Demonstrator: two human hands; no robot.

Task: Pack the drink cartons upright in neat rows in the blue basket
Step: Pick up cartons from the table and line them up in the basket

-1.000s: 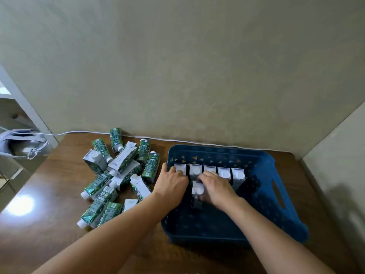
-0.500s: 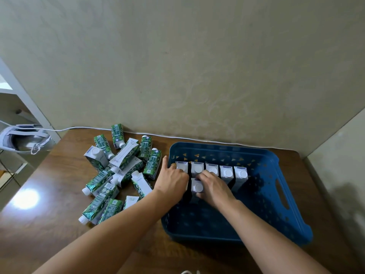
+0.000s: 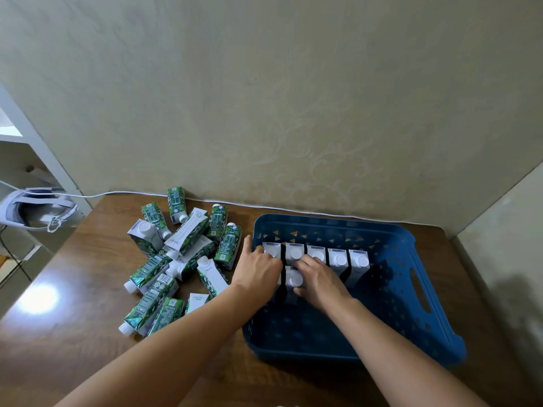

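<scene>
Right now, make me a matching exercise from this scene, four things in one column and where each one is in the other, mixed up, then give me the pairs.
Things:
1. blue basket
2. pile of loose cartons
3. white cable
4. row of five cartons

Places:
A. along the foot of the wall
B. standing against the basket's far wall
C. lying on the table left of the basket
D. on the right part of the table

Pairs: 1-D, 2-C, 3-A, 4-B

White cable (image 3: pixel 123 193), headset (image 3: pixel 35 211), wooden table (image 3: pixel 73 333)
</scene>
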